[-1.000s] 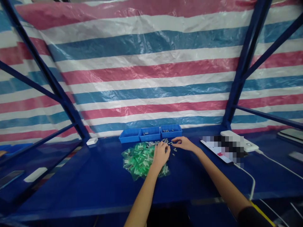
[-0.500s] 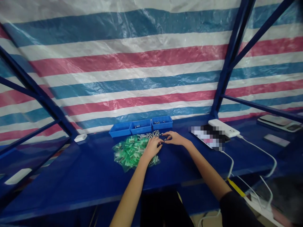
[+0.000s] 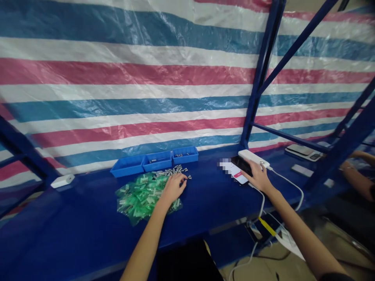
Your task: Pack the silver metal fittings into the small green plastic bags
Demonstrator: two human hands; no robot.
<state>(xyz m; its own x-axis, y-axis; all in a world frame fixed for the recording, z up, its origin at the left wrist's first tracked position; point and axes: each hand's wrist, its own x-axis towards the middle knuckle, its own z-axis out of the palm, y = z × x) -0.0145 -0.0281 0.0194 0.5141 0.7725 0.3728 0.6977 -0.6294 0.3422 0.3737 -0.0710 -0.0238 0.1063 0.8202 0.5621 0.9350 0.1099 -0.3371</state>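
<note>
My left hand (image 3: 175,187) rests at the right side of a heap of green-tinted plastic bags (image 3: 142,197) with small pale pieces in them. Its fingers are curled in, thumb close to the fingertips; whatever is between them is too small to make out. Just beyond lie loose small metal parts (image 3: 177,169), a few right beside the fingertips. My right hand (image 3: 259,178) is over a dark-screened phone (image 3: 241,165), fingers spread and touching its right end. Under the phone lies a white and red printed item (image 3: 238,176), partly blurred out.
Three joined blue bins (image 3: 127,167) stand at the back, small parts in some. A white power bank (image 3: 254,157) with a cable sits behind the phone. A white adapter (image 3: 63,180) lies left. Blue frame posts (image 3: 252,109) rise behind; another person's arm (image 3: 359,179) shows right.
My right hand has left the small parts beside my left hand and moved right onto the phone. The left hand stays by the bags. The view has turned right.
</note>
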